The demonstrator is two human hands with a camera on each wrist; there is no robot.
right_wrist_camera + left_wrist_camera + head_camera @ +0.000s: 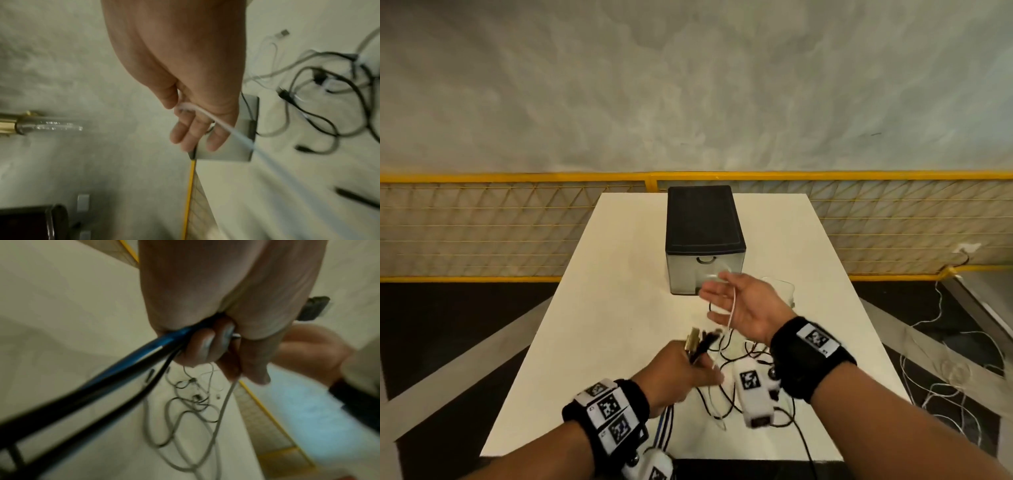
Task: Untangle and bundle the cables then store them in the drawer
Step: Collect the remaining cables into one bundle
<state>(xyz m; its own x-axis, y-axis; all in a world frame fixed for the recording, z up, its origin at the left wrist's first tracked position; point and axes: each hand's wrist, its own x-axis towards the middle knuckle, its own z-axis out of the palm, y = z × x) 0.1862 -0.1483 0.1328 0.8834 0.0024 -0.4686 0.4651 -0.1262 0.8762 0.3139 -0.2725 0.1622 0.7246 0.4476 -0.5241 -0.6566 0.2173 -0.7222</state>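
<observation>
White table [619,274] before a grey wall, yellow mesh railing [482,233] behind it; we take the drawer unit [705,240] as our landmark.

Item 1: drawer unit, black top, translucent front, 1 drawer, closed, standing at the far middle of the table.

Item 2: our right hand [743,305], raised just in front of the drawer unit and slightly to its right, palm turned up. Fingers are extended and loosely spread; a thin white cable [732,308] passes between thumb and palm and trails down across the palm toward the table. The right wrist view shows the cable caught at the thumb [170,97], fingers straight.

Item 3: our left hand [678,370], nearer us than the drawer unit and a little to its left, closed in a fist round a bunch of cables [123,369], blue and black. Connector ends [702,342] stick up out of the fist toward the drawer unit; the strands hang below the wrist.

Item 4: loose tangle [732,394] of thin black and white cables lying on the table between the 2 hands, on our side of the drawer unit.

Item 5: further white cables [777,284] lie just right of the drawer unit's front corner.

Item 6: white cords [945,387] on the dark floor, well to the right of the drawer unit.
</observation>
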